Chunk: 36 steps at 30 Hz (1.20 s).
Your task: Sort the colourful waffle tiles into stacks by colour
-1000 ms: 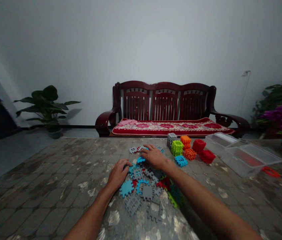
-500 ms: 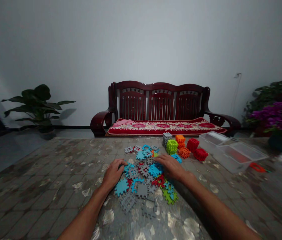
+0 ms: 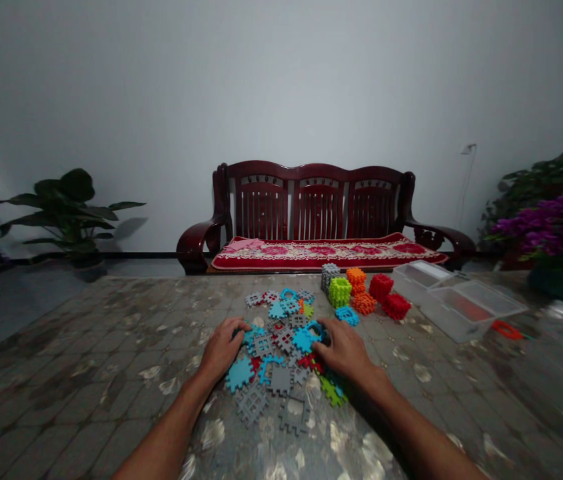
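A loose pile of flat interlocking plastic pieces (image 3: pixel 281 363), blue, grey, red and green, lies on the patterned table (image 3: pixel 111 360) in front of me. My left hand (image 3: pixel 221 348) rests on the pile's left edge with its fingers curled over pieces; what it holds is hidden. At the pile's right side my right hand (image 3: pixel 345 348) has its fingers closed round a blue piece (image 3: pixel 306 337). Beyond the pile stand several built cubes: grey (image 3: pixel 330 275), green (image 3: pixel 340 291), orange (image 3: pixel 358 279) and red (image 3: pixel 381 287).
A clear plastic box (image 3: pixel 461 308) and its lid (image 3: pixel 416 275) sit at the right, with a red-handled tool (image 3: pixel 506 329) beside them. A dark wooden bench (image 3: pixel 318 217) stands behind the table. Potted plants flank the room at the left (image 3: pixel 68 210) and right (image 3: pixel 551 220).
My right hand has drawn back from the far side of the pile to its right edge and closed on a blue piece. The view has shifted slightly. My left hand has stayed put.
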### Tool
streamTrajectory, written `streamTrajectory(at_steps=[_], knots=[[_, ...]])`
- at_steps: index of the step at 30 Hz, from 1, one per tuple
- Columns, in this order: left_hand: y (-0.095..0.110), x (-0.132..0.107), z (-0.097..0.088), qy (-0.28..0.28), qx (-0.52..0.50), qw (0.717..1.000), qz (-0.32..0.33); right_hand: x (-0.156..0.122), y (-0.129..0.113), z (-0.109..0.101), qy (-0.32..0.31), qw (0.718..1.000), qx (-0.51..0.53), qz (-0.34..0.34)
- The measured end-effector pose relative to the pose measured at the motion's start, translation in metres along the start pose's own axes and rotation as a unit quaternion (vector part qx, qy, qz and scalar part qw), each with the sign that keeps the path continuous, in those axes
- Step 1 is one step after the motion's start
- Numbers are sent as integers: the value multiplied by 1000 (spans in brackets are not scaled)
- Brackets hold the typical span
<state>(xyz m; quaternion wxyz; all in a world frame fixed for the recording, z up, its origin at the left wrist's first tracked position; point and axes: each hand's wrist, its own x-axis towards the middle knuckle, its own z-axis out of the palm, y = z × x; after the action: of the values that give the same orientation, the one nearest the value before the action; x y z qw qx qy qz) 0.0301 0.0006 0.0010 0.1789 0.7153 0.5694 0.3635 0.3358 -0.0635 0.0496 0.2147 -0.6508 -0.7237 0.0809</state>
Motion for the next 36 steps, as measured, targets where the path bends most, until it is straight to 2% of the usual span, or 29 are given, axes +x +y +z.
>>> streamTrajectory(at_steps=[8,11,15,18,21,30,36], knots=[[-2,-1,1,3,6,1000,2,1,6,15,29,999,14,8],[-2,-1,0,-4,9,1000,4,6,18,8,65,997,27,37],[-1,-1,0,-4,10,1000,8,14,43,-12,118,988,-5,103],[-1,-1,0,-4,11,1000,6,18,60,-19,123,982,-37,139],[-1,-1,0,-2,10,1000,4,20,69,-16,120,978,-63,157],[-2,0,0,-5,6,1000,2,20,69,-11,106,980,-89,141],[0,0,-1,-5,9,1000,0,22,66,-6,120,978,-93,141]])
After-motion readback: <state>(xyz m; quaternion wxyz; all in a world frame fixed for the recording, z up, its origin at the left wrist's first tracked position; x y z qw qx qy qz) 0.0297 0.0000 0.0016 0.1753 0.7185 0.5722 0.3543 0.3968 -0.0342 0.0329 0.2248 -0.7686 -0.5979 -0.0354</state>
